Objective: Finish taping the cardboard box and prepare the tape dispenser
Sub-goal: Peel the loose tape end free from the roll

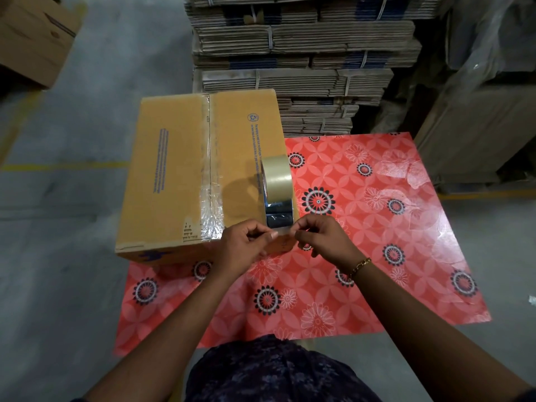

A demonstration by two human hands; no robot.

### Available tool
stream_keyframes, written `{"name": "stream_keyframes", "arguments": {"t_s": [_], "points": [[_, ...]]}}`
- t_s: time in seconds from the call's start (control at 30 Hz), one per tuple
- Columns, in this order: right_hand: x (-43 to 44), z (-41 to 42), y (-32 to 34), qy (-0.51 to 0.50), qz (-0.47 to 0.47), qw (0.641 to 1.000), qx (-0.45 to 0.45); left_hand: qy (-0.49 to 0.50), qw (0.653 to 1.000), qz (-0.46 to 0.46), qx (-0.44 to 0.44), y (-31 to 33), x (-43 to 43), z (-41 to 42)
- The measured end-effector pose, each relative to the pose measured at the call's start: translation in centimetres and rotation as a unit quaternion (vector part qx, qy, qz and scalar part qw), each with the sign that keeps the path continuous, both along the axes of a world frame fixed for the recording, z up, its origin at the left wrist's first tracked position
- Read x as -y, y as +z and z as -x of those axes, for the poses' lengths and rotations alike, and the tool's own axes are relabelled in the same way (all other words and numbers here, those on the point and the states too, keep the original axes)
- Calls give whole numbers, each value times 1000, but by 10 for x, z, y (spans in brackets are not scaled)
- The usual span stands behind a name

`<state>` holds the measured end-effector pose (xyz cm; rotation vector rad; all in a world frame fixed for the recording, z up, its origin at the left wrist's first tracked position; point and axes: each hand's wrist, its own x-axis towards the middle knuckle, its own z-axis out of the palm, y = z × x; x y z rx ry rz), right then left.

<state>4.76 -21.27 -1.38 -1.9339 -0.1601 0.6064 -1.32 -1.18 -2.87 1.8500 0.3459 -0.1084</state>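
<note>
A closed cardboard box (174, 175) lies on the left side of a table, with a clear tape strip (209, 169) running along its top seam and down the near edge. A tape dispenser (278, 198) with a beige roll stands on the box's right near corner. My left hand (246, 245) and my right hand (322, 236) meet just in front of the dispenser. Both pinch the loose end of the clear tape (285, 233) stretched between their fingertips.
The table carries a red floral cover (377, 227). Bundled stacks of flat cardboard (290, 53) rise right behind the table. Another carton (34, 39) sits on the grey floor at far left, and plastic-wrapped goods (487, 111) stand at the right.
</note>
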Motion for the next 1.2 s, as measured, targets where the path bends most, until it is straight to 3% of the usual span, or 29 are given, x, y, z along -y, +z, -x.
{"name": "stream_keyframes", "arguments": {"t_s": [0.33, 0.6, 0.87, 1.2], "points": [[-8, -5, 1, -51, -11, 997, -60, 101, 988, 80, -80, 5, 18, -11], [-12, -2, -1, -86, -38, 993, -68, 139, 979, 127, -83, 4, 23, -12], [-14, 28, -7, -174, -114, 967, -145, 121, 975, 176, -63, 1, 20, -12], [-33, 23, -7, -189, -118, 970, -96, 105, 972, 202, -59, 3, 20, -12]]}}
